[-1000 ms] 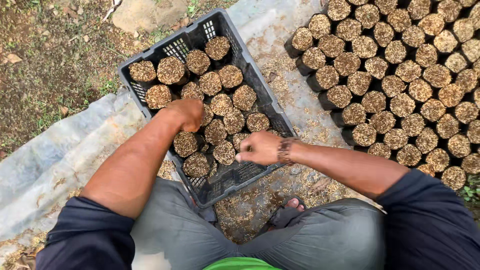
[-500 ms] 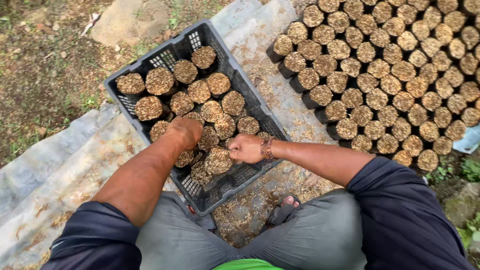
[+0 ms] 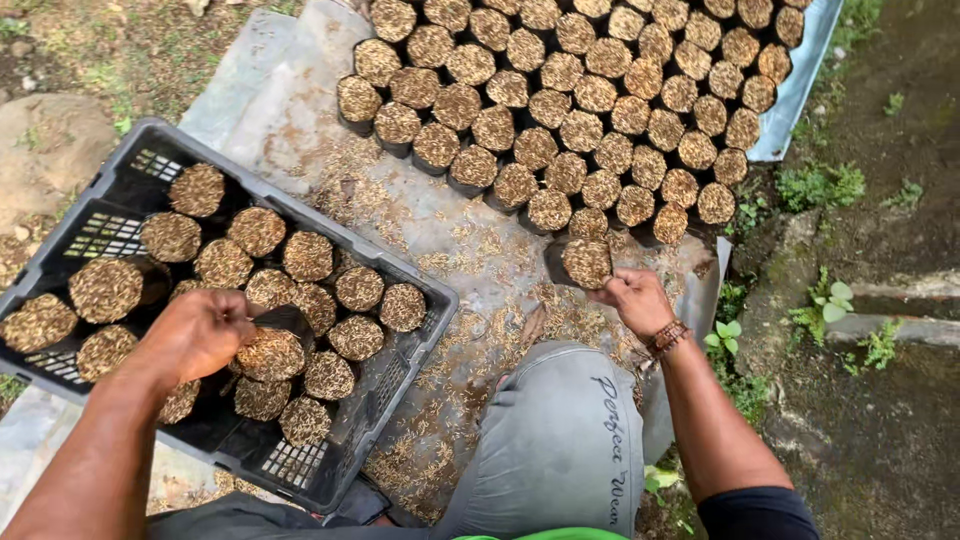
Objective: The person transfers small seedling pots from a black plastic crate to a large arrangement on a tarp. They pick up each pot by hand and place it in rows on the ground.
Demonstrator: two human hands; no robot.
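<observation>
Left hand (image 3: 200,335) inside the grey plastic crate (image 3: 395,385), fingers curled round one husk-filled black bag (image 3: 270,352); more filled bags packed beyond and beside its fingertips. Right hand (image 3: 637,300) pinches the rim of another filled bag (image 3: 585,262), standing just ahead of its fingertips at the edge of the rows of bags (image 3: 580,100) on the grey sheet (image 3: 300,130).

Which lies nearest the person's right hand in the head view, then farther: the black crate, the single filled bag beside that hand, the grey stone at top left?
1. Single filled bag, touching the right hand.
2. Black crate, left.
3. Grey stone, far left.
</observation>
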